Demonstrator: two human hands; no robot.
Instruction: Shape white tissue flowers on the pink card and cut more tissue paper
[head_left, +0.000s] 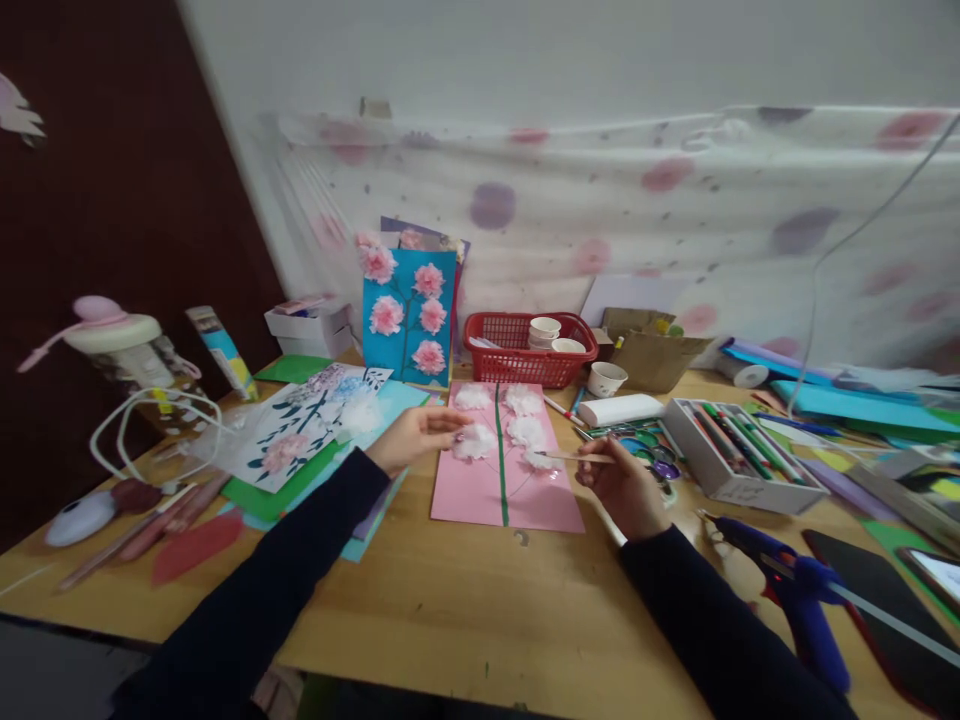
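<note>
A pink card (480,490) with a green stem and several white tissue flowers lies on the wooden table (450,610). My left hand (415,437) reaches in from the left, fingers pinched on one white flower (475,441) on the card. My right hand (621,487) is closed round a thin paintbrush (574,457), whose tip rests at the lower right flower (540,459). A paint palette (643,447) with coloured wells sits just right of that hand.
A blue flower card (409,316) stands at the back beside a red basket (529,349) of paper cups. A marker box (731,455) and blue glue gun (795,590) lie right. Painted sheets (300,425), brushes and a lamp (124,350) are left.
</note>
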